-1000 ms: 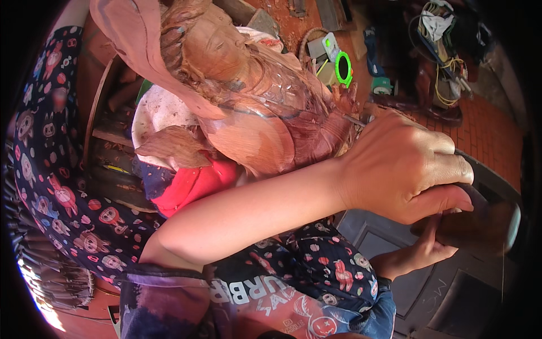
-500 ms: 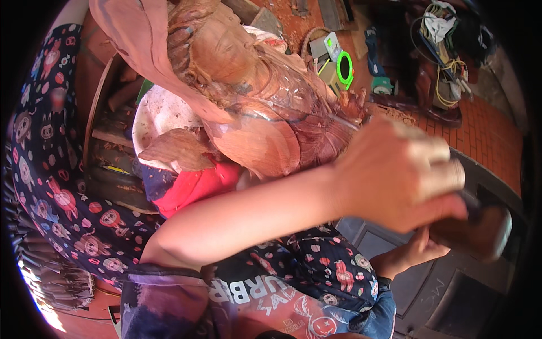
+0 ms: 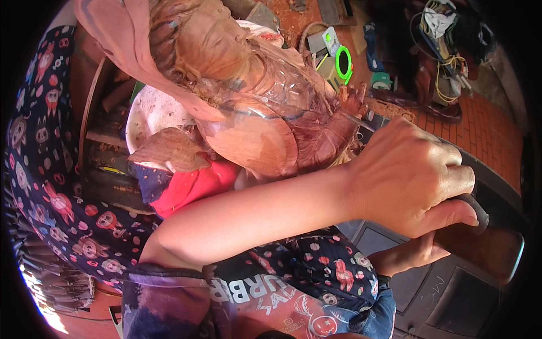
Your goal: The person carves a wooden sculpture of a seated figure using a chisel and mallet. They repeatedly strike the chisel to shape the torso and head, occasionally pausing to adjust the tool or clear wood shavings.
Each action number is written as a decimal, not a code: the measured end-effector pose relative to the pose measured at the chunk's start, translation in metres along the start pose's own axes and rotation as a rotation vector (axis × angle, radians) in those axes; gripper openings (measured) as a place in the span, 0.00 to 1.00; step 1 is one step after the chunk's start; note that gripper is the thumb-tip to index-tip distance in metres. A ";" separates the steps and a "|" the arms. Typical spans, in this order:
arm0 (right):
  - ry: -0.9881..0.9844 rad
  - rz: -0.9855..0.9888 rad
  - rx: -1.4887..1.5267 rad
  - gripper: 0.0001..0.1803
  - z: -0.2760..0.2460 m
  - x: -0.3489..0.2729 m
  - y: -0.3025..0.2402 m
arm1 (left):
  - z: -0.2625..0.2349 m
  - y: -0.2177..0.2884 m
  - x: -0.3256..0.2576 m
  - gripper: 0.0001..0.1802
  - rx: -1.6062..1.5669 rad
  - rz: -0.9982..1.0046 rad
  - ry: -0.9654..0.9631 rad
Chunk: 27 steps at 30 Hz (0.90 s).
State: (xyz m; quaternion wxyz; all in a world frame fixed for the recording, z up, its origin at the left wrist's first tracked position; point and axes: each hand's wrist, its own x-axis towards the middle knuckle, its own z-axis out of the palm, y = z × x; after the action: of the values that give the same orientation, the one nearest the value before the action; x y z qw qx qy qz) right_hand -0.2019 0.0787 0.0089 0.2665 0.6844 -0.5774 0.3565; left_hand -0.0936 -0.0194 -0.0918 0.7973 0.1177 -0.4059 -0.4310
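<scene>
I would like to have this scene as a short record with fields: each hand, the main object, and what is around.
Left hand: closed around a dark handle
Right hand: holding a brown wooden block, grip partly hidden
Main object: carved wooden figure
Around: red cloth, green ring
Floor: orange-red brick

We wear black trousers [image 3: 68, 203] printed with pink and white cartoon figures, a mottled purple-and-black short sleeve [image 3: 161, 302], pale lettering [image 3: 243, 290] across the shirt front [image 3: 243, 316].

One statue [image 3: 257, 124], one chisel [image 3: 479, 214], one mallet [image 3: 490, 254]
</scene>
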 end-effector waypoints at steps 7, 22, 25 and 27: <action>-0.007 -0.062 -0.026 0.35 -0.001 0.009 0.005 | 0.001 -0.001 0.000 0.24 -0.140 0.044 0.186; -0.025 -0.153 -0.103 0.40 -0.012 0.019 0.008 | -0.008 -0.003 -0.002 0.23 -0.268 0.098 0.260; -0.020 -0.159 -0.118 0.41 -0.014 0.021 0.009 | -0.014 -0.003 -0.002 0.22 -0.298 0.115 0.255; -0.023 -0.166 -0.122 0.41 -0.014 0.020 0.010 | -0.015 -0.004 -0.003 0.23 -0.303 0.134 0.253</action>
State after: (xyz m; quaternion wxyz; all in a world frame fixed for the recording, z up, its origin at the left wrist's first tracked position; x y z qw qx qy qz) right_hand -0.2127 0.0753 0.0326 0.3297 0.7163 -0.5426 0.2894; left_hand -0.0857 -0.0218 -0.1048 0.8773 0.0225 -0.2401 -0.4150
